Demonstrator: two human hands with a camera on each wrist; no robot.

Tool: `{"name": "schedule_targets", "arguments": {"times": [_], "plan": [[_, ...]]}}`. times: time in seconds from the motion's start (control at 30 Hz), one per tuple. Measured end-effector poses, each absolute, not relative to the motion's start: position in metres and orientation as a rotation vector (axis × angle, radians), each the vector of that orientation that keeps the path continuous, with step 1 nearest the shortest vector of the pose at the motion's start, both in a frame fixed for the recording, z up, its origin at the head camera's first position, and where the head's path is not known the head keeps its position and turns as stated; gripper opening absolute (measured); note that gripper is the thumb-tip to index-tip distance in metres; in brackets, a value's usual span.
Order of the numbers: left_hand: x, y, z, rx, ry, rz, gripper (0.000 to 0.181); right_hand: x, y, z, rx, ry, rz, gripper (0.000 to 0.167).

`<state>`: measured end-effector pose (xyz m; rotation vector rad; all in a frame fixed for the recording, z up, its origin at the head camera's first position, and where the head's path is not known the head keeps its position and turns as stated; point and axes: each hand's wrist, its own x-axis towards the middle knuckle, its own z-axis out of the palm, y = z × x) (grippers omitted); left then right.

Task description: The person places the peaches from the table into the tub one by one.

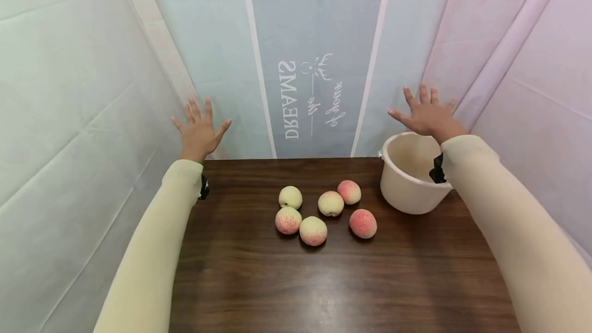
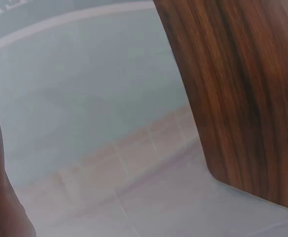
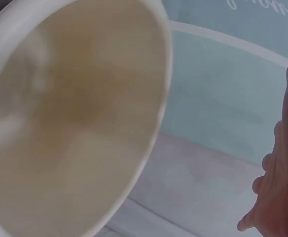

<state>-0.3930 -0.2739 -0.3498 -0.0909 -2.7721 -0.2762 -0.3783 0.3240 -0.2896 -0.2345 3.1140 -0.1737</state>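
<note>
Head view: left hand (image 1: 199,136) and right hand (image 1: 430,116) spread, empty; the table (image 1: 314,287) bears six peaches (image 1: 331,204) and an upright bucket (image 1: 407,191), presumably base-steadied.

Wrist views look dimmer; glare lightens the tabletop (image 1: 324,281).

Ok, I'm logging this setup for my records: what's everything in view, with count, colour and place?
peaches: six, creamy and pink-red, mid-table
bucket: one, off-white, table's far right
table: one, dark brown, under both
backdrop: one, blue-grey and white, lettered, behind table
side sheets: two, whitish and pinkish, left and right
sleeves: two, cream, left and right
wrist pieces: two, black, at sleeve ends
left grip: one bare hand, spread, before backdrop
right grip: one bare hand, spread, near bucket
</note>
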Motion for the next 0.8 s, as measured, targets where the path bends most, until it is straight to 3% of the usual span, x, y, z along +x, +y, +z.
{"name": "schedule_targets", "arguments": {"times": [0.8], "plan": [[-0.343,-0.233,-0.399,-0.339,-2.749,-0.329,0.089,-0.34,0.366,-0.319,-0.281,3.13,-0.413,0.081]]}}
